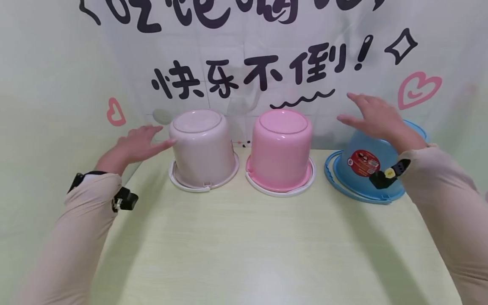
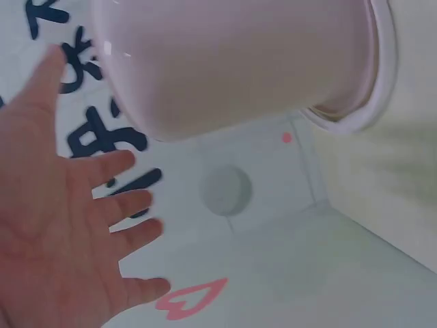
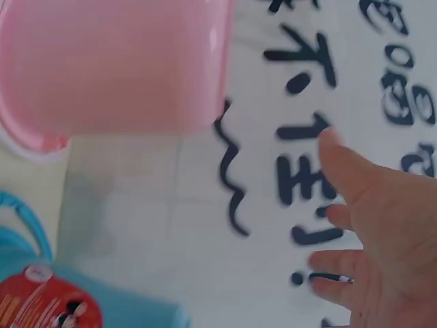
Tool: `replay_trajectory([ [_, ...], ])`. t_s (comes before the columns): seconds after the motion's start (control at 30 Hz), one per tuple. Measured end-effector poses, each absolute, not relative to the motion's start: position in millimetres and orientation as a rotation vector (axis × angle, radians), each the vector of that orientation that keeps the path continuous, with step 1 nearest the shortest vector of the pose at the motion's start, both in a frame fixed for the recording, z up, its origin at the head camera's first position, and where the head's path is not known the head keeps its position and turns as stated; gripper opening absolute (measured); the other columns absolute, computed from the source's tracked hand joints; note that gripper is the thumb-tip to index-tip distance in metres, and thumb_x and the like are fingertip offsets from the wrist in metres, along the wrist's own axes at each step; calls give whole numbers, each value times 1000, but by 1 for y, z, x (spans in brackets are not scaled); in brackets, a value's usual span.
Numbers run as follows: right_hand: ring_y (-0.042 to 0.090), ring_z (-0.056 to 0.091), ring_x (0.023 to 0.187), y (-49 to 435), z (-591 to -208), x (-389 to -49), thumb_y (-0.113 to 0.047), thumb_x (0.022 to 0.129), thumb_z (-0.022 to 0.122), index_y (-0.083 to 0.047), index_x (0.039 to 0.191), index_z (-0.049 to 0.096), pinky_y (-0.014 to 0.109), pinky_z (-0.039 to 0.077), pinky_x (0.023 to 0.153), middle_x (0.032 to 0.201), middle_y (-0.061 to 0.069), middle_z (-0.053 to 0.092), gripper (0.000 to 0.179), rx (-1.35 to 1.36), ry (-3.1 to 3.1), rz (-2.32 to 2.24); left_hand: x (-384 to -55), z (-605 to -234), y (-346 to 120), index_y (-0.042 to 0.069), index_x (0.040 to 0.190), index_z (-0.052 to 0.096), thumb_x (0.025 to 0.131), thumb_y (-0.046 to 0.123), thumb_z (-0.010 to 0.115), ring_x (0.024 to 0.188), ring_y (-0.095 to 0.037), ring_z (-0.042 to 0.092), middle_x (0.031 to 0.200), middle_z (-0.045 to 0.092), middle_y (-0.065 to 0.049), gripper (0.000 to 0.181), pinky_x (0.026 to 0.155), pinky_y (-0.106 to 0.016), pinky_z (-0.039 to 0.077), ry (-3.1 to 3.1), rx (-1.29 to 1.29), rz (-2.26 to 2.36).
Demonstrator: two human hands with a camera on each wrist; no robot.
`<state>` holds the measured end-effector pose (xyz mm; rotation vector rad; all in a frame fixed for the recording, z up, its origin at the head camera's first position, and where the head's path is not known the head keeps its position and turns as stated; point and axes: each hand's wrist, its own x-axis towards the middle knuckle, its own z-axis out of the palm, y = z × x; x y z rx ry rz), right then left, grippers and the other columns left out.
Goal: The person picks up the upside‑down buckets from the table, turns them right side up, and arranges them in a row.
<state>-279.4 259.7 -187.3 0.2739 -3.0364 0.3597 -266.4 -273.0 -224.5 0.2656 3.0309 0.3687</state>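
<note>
Three plastic buckets stand upside down in a row at the back of the table. On the left is a pale pinkish-white bucket [image 1: 202,152]; my left hand [image 1: 139,146] hovers beside it with fingers spread, and the left wrist view shows a gap between them. A pink bucket [image 1: 281,152] occupies the middle. At the right, the blue bucket [image 1: 371,154] bears a red round label [image 1: 364,163]. Above and partly in front of it is my right hand [image 1: 375,116], fingers extended and holding nothing. My right forearm hides part of the blue bucket.
Behind the buckets hangs a white cloth [image 1: 228,46] with black characters and pink hearts. The pale wooden table [image 1: 244,245] reaches toward me, and a light wall [image 1: 49,106] stands at the left. Each bucket's handle lies round its rim on the tabletop.
</note>
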Motion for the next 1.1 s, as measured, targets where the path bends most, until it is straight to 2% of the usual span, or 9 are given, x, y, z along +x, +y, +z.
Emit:
replay_trajectory([
  [0.13,45,30,124,232,-176,-266,-51,89,49,-9,144,25,65,31,90,138,27,33,74,423,-3018,381,-250,-220,-273,-7,130,41,91,44,51,113,-44,44,124,46,-30,65,89,-58,37,3051,412,523],
  [0.27,38,47,112,202,-176,-248,-42,90,53,-9,136,42,56,43,83,124,22,51,58,594,-2939,380,-230,-220,-269,-4,117,55,90,28,59,97,-36,57,107,59,-22,42,82,-49,45,3058,520,647],
  [0.43,27,55,102,167,-190,-235,-34,89,59,-11,127,53,46,48,79,113,12,60,46,797,-2832,463,-208,-230,-259,1,109,61,88,19,62,88,-28,60,98,64,-12,28,75,-42,49,3042,633,776],
  [0.57,22,58,95,142,-205,-234,-29,88,62,-9,121,59,40,49,77,104,7,64,38,973,-2759,493,-197,-245,-251,4,106,63,88,16,63,85,-22,59,94,64,-7,22,72,-36,49,3020,668,811],
  [0.83,16,60,90,99,-243,-242,-24,87,62,-9,116,62,32,49,78,99,3,66,33,1186,-2736,520,-200,-287,-248,4,105,62,87,15,63,82,-18,58,90,63,-3,21,70,-33,49,2928,671,891],
  [1.1,6,59,89,62,-281,-257,-40,88,59,-26,118,62,23,46,77,94,-10,65,33,1274,-2806,414,-217,-321,-260,-4,104,59,87,12,62,82,-20,58,89,62,-5,23,70,-33,48,2850,617,911],
])
